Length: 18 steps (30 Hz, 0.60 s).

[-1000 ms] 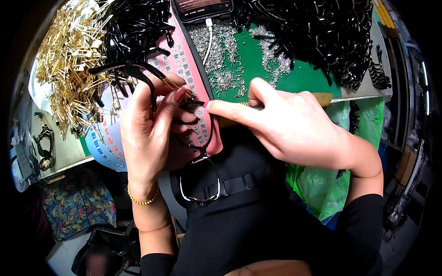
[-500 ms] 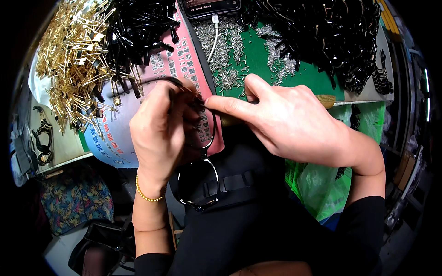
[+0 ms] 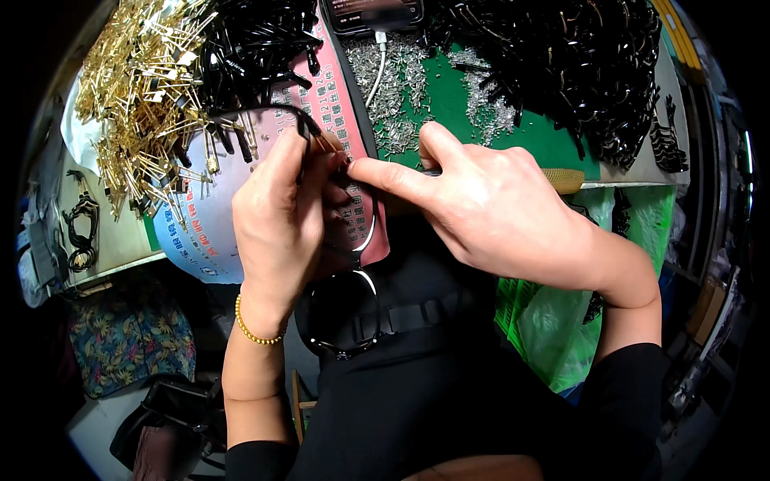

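My left hand [image 3: 277, 208] is closed on an eyeglass frame [image 3: 375, 301], whose dark and clear rim hangs below my fingers in front of my dark clothing. A black temple arm [image 3: 269, 110] with a gold-coloured end curves out above that hand. My right hand [image 3: 505, 208] meets the left fingertips with its outstretched index finger at the small joint between temple and frame. Its other fingers curl under the palm, and a dark bit of something shows by the thumb; what it is I cannot make out.
Gold-coloured temple parts [image 3: 136, 88] pile up at the far left, beside black temples [image 3: 257, 56]. Small silver pieces [image 3: 393, 88] lie on the green mat [image 3: 545, 136]. A phone [image 3: 373, 16] with a white cable lies behind; more black parts [image 3: 569, 72] are heaped far right. A green bag [image 3: 561, 321] hangs below.
The black temple arm has swung up and its gold-coloured end shows more clearly. Both hands stay together at the joint, with only a slight shift. The view has moved a little.
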### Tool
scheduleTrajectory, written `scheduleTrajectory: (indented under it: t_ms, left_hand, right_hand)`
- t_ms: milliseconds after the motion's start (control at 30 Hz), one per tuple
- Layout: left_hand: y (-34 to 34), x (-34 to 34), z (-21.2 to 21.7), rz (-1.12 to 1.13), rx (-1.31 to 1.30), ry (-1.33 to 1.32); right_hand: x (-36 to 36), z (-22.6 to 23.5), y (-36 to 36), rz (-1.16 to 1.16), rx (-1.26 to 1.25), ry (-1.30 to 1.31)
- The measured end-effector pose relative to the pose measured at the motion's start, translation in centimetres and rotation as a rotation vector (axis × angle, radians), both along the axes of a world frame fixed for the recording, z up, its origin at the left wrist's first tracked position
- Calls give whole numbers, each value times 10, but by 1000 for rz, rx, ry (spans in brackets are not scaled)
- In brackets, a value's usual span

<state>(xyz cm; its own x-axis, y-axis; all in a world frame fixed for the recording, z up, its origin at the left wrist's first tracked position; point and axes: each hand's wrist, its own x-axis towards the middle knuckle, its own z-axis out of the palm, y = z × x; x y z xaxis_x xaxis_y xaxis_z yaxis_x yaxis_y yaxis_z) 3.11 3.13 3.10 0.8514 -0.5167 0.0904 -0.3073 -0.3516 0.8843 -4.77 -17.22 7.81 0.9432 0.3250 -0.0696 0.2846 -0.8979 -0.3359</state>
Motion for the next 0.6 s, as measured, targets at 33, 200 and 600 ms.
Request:
scheduleTrajectory:
  t_ms: [33, 200, 600]
  left_hand:
    - [-1, 0, 2, 29, -46, 86]
    - [-3, 1, 1, 63, -104, 214]
    - [-3, 3, 3, 50, -136, 271]
  right_hand:
    - [0, 0, 1, -19, -2, 6]
    - [-1, -2, 4, -34, -13, -8]
    - [-1, -11, 9, 24, -284, -272]
